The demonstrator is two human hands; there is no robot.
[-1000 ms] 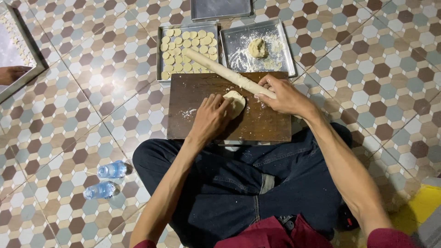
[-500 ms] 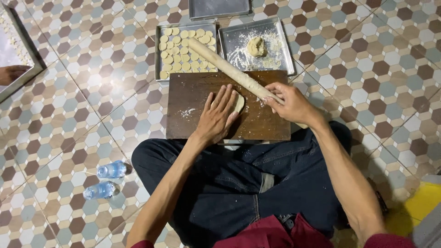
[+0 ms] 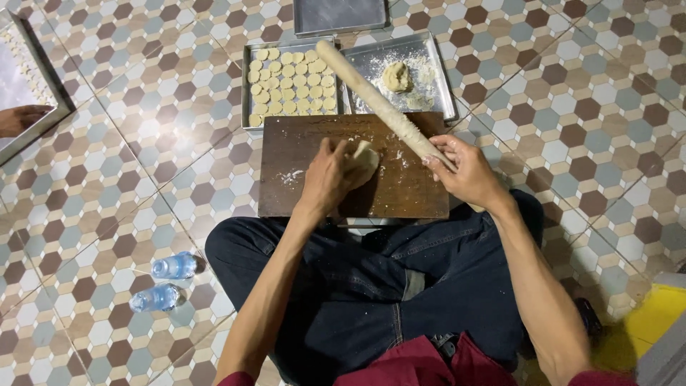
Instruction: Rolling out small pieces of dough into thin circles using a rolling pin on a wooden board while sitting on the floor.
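Observation:
My left hand [image 3: 330, 175] presses flat on a lump of pale dough [image 3: 364, 156] on a dark wooden board [image 3: 400, 193] that rests on the floor before my crossed legs. A long floured rolling pin [image 3: 371, 96] is gripped at its near end by my right hand [image 3: 463, 170]; it slants up and away over the board and trays. Past the board stands a metal tray [image 3: 246, 86] filled with several round dough discs [image 3: 293, 82]. Beside it a second floured tray [image 3: 446, 86] carries a dough ball [image 3: 396, 75].
An empty metal tray [image 3: 339, 14] lies at the top edge. Two small plastic water bottles [image 3: 166, 282] lie on the patterned tile floor at my left knee. Another person's hand [image 3: 21, 118] rests on a tray [image 3: 32, 132] at far left. A yellow object [image 3: 654, 322] sits at the lower right.
My left hand has stayed pressing the dough, sliding slightly toward me. My right hand has lifted the rolling pin's near end off the dough, swinging it steeper over the trays.

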